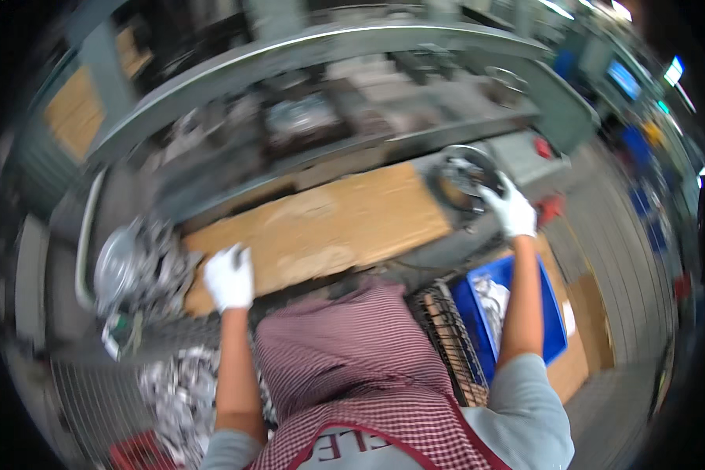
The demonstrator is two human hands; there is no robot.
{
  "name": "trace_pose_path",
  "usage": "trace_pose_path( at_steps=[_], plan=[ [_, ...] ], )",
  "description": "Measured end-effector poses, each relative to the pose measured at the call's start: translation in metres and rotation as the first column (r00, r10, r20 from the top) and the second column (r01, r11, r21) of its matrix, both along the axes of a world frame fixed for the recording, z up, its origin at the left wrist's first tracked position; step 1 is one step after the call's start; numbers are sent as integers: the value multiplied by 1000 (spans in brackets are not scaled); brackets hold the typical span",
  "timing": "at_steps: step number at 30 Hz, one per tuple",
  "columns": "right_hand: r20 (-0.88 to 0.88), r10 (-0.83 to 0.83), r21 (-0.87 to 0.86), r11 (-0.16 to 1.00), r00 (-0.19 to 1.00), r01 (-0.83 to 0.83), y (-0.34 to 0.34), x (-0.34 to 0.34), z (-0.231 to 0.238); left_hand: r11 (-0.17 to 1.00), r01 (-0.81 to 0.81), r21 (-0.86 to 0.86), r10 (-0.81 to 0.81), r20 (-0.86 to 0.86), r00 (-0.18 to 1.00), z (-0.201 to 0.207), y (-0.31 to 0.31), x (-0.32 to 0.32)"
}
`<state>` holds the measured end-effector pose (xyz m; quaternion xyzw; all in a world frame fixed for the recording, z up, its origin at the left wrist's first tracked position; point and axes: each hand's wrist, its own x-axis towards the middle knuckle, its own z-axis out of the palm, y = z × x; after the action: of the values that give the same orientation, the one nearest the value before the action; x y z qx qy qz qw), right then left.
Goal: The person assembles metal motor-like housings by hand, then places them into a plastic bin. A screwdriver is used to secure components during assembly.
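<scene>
My left hand (229, 279), in a white glove, is over the left part of a brown cardboard-like sheet (329, 223) on the bench. Its fingers are curled; a small dark spot shows at the fingertips, too blurred to name. My right hand (512, 210), also gloved in white, reaches to the right rim of a round metal bowl (448, 182). The thumb and fingers there are spread apart, the thumb over the inside of the rim. Shiny metal pieces (464, 172) lie inside this bowl. Whether the right hand touches the rim is unclear.
Left of the sheet is a heap of grey metal parts (160, 262). Many more parts (184, 392) fill a wire basket at lower left, near a red crate (141, 452). A blue bin (554, 317) stands under my right forearm. A metal beam (329, 51) crosses behind the bench.
</scene>
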<state>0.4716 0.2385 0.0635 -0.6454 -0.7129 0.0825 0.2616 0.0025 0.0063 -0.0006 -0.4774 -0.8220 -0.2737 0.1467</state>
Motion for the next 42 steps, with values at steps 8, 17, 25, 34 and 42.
trace_pose_path(
  at_steps=[8, 17, 25, 34, 42],
  plan=[
    [-227, 91, 218, 975, 970, -40, 23, -3, -21, 995, -90, -50, 90, 3, 996, 2, -11, -6],
    [-525, 456, 152, 881, 718, -448, -6, -232, 54, 996, -88, -1, 88, 35, 995, 2, -7, -5],
    [-564, 593, 235, 783, 575, -576, 71, -423, 79, 996, -87, 29, 86, 58, 995, 6, -6, -2],
    [-578, 583, 253, 793, 570, -555, 87, -383, 55, 993, -104, 48, 101, 63, 993, 10, -8, -5],
    [-612, 493, 103, 825, 618, -556, 27, -334, 65, 992, -123, 9, 123, 31, 992, 5, -9, -6]
  ],
)
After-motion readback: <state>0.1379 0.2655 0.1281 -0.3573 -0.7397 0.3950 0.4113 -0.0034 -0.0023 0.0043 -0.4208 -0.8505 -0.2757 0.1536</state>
